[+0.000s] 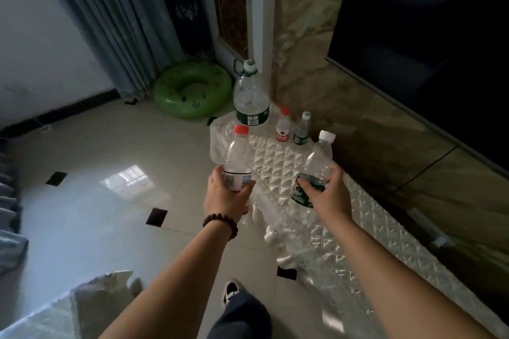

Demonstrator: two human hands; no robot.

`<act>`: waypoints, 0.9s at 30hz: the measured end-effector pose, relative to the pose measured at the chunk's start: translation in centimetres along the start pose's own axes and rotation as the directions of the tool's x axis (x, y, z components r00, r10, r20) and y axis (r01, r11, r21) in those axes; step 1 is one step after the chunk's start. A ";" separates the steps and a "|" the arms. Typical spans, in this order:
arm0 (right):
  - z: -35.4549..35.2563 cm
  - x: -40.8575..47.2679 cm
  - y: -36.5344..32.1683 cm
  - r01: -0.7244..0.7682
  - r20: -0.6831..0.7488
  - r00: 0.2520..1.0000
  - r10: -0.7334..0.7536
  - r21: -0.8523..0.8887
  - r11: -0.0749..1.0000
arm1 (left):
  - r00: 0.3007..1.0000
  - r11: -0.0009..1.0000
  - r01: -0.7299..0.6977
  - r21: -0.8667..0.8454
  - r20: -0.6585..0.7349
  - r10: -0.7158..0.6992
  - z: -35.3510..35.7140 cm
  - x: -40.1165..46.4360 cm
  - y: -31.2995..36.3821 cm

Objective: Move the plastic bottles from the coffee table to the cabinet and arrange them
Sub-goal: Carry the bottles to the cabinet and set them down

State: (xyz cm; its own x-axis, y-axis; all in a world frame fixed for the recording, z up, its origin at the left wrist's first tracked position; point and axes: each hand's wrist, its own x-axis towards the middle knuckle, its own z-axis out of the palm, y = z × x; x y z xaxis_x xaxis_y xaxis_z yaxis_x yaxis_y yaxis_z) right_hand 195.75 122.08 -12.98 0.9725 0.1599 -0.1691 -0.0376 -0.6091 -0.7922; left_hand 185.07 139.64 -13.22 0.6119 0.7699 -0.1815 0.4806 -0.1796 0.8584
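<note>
Both hands, left (224, 195) and right (327, 192), grip upright bottles (238, 162) with curled fingers; careless placement could topple standing ones (283, 129).

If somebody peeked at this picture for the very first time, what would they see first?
Probably the two clear bottles held up in the middle: the left hand grips a red-capped bottle, and the right hand grips a white-capped bottle with a green label. Behind them a big jug and two little bottles stand on the white patterned cabinet top, and a bright green swim ring lies on the floor.
</note>
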 end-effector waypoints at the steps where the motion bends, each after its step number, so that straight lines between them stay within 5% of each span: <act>1: 1.1 1.2 -0.8 -0.015 -0.007 1.000 0.015 0.002 1.000 | 1.000 1.000 -0.002 0.020 0.005 0.002 -0.5 2.0 0.1; 10: 7.7 11.1 -4.5 -0.097 -0.068 0.993 0.097 -0.008 0.995 | 0.997 0.991 -0.025 0.135 0.078 0.014 -0.3 16.3 -0.6; 16: 10.8 18.3 -2.6 -0.122 -0.070 0.990 0.123 0.010 0.992 | 0.980 0.994 0.030 0.108 0.190 -0.050 5.4 23.1 -1.5; 27: 20.4 30.4 3.6 -0.053 0.064 0.997 0.047 0.101 0.994 | 0.983 0.983 0.055 0.174 0.164 -0.084 17.5 35.8 -7.7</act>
State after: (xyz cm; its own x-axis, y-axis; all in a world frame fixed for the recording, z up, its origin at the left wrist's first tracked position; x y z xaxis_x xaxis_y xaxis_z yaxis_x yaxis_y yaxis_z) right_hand 220.54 140.62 -32.92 0.9531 0.1804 -0.2428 -0.1119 -0.5354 -0.8372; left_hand 214.26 157.81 -34.76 0.6640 0.6712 -0.3294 0.6158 -0.2410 0.7502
